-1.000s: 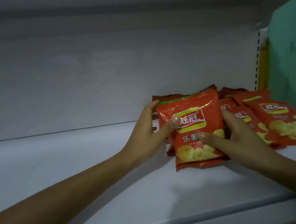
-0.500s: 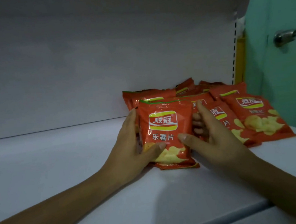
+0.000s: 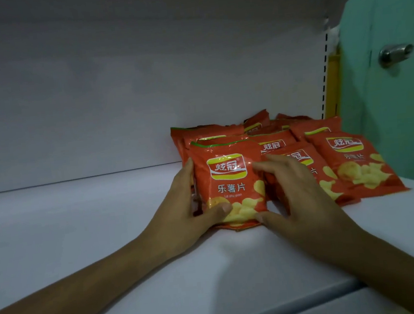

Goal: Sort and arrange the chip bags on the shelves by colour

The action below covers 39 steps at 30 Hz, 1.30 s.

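On the shelf (image 3: 81, 234), left fingers (image 3: 187, 178) grip red bag (image 3: 228, 180).

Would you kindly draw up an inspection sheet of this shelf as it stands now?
Surface: white shelf, dimly lit.
Job's things: the red front bag stands upright on the shelf; other bags, all red, stand behind it and lie to its right.
Clutter: nothing seen.
Grippers: left hand grips the front bag's left edge, thumb on its face; right hand touches its right side, fingers spread.
Cables: nothing seen.
Surroundings: white back panel; teal door with a metal knob at right.
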{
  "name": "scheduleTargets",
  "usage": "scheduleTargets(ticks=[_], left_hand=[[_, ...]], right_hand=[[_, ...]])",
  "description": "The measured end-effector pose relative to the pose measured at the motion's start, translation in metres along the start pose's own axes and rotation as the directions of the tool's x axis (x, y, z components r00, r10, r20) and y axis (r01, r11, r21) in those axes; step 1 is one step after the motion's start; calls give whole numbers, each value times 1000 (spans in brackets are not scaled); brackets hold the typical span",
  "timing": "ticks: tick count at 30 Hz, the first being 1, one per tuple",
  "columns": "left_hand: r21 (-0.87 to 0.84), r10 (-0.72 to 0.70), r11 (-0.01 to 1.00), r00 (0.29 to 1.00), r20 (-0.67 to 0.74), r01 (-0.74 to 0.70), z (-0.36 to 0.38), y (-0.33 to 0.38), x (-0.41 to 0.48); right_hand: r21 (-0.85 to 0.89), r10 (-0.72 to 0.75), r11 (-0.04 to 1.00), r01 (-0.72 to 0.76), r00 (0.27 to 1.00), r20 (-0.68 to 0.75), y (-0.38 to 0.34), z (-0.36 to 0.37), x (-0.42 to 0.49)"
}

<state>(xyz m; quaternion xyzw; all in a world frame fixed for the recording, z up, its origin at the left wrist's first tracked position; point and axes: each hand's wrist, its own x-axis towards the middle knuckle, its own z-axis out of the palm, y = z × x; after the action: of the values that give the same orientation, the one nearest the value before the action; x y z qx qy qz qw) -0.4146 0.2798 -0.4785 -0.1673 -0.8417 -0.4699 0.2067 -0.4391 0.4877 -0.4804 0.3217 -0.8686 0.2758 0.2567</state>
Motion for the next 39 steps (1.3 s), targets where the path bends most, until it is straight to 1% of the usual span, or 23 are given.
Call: scheduleTargets(ticks=[3, 6, 8, 10, 13, 17, 19, 21, 23, 25, 27, 29, 31, 33, 35, 37, 39], left_hand=[[8, 9, 1000, 1000, 29, -9, -1, -4, 0], [10, 7, 1000, 998, 55, -8, -1, -4, 0], [-43, 3, 999, 997, 77, 0, 0, -1, -1], [-102, -8, 995, 996, 88, 17, 1, 0, -1], [-87, -6, 996, 994, 111, 16, 0, -2, 1], [-97, -41, 994, 986, 162, 57, 0, -9, 3], [-67, -24, 997, 988, 151, 34, 0, -9, 3], [-46, 1, 999, 995, 103, 3, 2, -5, 2], [14, 26, 1000, 999, 34, -26, 3, 0, 0], [184, 99, 978, 995, -12, -95, 1, 4, -2], [377, 189, 911, 982, -27, -166, -1, -2, -3], [531, 238, 828, 970, -39, -182, -1, -16, -5], [613, 284, 765, 958, -49, -196, 2, -21, -7], [636, 269, 749, 962, -40, -183, 0, -18, -5], [664, 220, 731, 976, -9, -159, -1, -14, -5], [663, 116, 743, 993, 6, -91, -2, -3, -6], [653, 4, 757, 1000, 31, -24, -7, 14, -10]], right_hand=[[-34, 16, 999, -15, 1000, 15, 1, -1, 0], [-81, 30, 996, -24, 997, 75, -2, -1, 1], [-119, 45, 992, -29, 991, 127, -2, -1, 2], [-85, 59, 995, -47, 987, 147, 0, 0, 2], [-34, 68, 997, -64, 984, 165, 2, 1, 3], [-16, 58, 998, -56, 984, 168, 5, 2, 2], [18, 58, 998, -61, 987, 147, 4, 1, 1], [27, 55, 998, -59, 989, 135, 3, 0, 1], [22, 61, 998, -65, 988, 141, 2, -1, 1], [33, 50, 998, -55, 990, 130, 1, -1, 1], [54, 59, 996, -66, 991, 119, 2, 0, -1], [17, 69, 997, -72, 990, 123, 5, 4, -3], [-51, 41, 998, -36, 995, 93, 3, 11, -3], [-90, -9, 996, 12, 999, 38, -4, 14, 1], [-105, -64, 992, 64, 998, -1, -2, 16, 1], [-38, -10, 999, 9, 1000, -12, -2, 10, 1], [60, 89, 994, -90, 996, 22, -3, 0, 2]])
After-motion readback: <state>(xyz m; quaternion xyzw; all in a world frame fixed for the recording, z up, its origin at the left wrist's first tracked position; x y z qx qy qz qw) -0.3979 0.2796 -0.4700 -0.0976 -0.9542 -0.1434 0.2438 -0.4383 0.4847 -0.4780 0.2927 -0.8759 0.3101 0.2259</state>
